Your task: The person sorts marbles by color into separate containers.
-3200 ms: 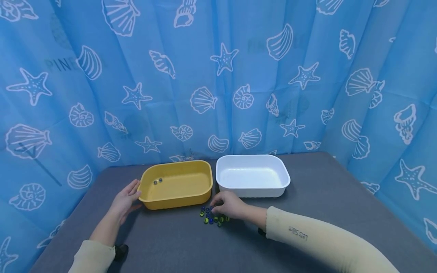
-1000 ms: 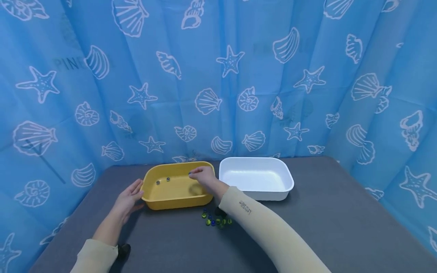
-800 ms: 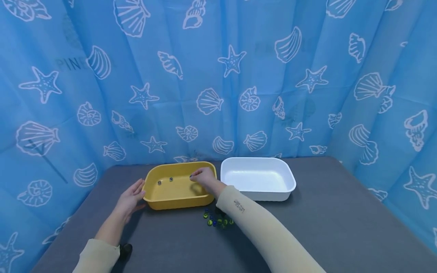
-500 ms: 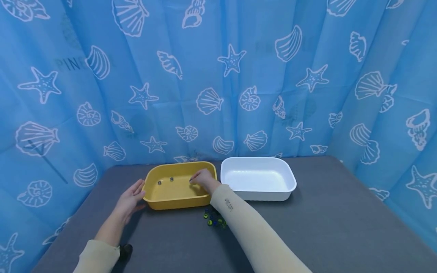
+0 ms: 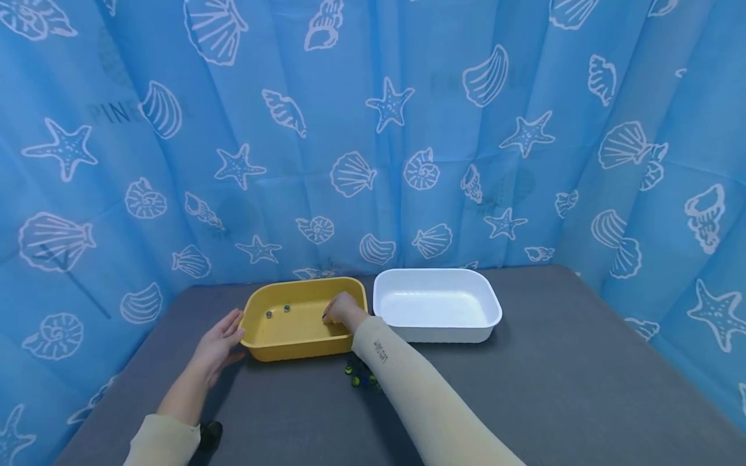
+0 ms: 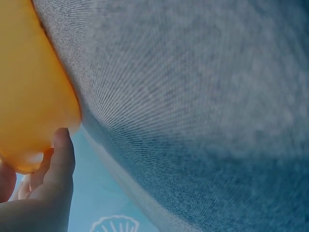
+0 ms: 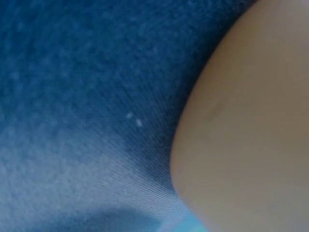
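Note:
Over the floor of the yellow tub (image 5: 280, 355), my right hand (image 5: 345, 309) reaches down with its fingertips together. A small dark marble (image 5: 324, 316) is pinched there, mostly hidden by the fingers. Two marbles (image 5: 287, 309) lie apart toward the tub's left end. Fairly straight fingers of my left hand (image 5: 215, 343) touch the outside of the tub's left end; the left wrist view shows them against its yellow wall. In front of the tub, several green-yellow and blue marbles (image 5: 356, 382) lie on the table, partly covered by the right sleeve. The right wrist view shows only blurred skin (image 7: 251, 130) and cloth.
A white tub (image 5: 437, 333) stands close to the right of the yellow one. Both are near the back of the dark grey table (image 5: 553, 375). A blue curtain (image 5: 350, 129) with white shell prints hangs behind and at the sides.
My right hand has gone from the loose marbles into the yellow tub with a blue marble and has lowered toward its floor. Two marbles there have shifted slightly apart. The left hand stays put.

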The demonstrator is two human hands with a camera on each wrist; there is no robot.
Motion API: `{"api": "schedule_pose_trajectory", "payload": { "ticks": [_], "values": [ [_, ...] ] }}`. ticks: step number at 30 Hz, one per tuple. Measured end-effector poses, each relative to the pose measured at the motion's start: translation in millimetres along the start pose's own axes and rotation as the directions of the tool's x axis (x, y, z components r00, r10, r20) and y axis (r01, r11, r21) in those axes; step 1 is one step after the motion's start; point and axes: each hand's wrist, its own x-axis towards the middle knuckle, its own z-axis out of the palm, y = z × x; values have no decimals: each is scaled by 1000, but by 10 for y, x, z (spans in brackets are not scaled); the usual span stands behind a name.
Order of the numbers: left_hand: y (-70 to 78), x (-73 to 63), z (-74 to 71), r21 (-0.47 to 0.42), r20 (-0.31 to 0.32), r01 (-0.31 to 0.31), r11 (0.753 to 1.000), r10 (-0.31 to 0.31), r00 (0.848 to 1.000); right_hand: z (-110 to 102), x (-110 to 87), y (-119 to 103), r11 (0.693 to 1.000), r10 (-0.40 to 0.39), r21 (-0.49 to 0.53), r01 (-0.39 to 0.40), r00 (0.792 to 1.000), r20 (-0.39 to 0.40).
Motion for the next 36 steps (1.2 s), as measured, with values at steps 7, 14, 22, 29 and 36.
{"api": "schedule_pose_trajectory", "payload": {
  "ticks": [7,14,22,29,36],
  "values": [
    [-22,18,8,14,-31,7,1000,-6,1000,-27,-82,-6,999,13,41,-14,1000,7],
    [-17,27,47,20,-16,-13,1000,13,1000,-87,-116,45,957,45,290,-22,996,-76],
    [-22,22,50,21,-22,-15,1000,15,1000,-184,-199,-30,939,20,344,11,996,-88],
    [-17,-2,27,25,-25,-13,1000,13,1000,-310,-482,-117,930,-62,359,75,997,-48],
    [-3,-14,18,17,-12,-15,1000,15,1000,-426,-739,45,913,-215,355,200,977,1]
  ]
}}
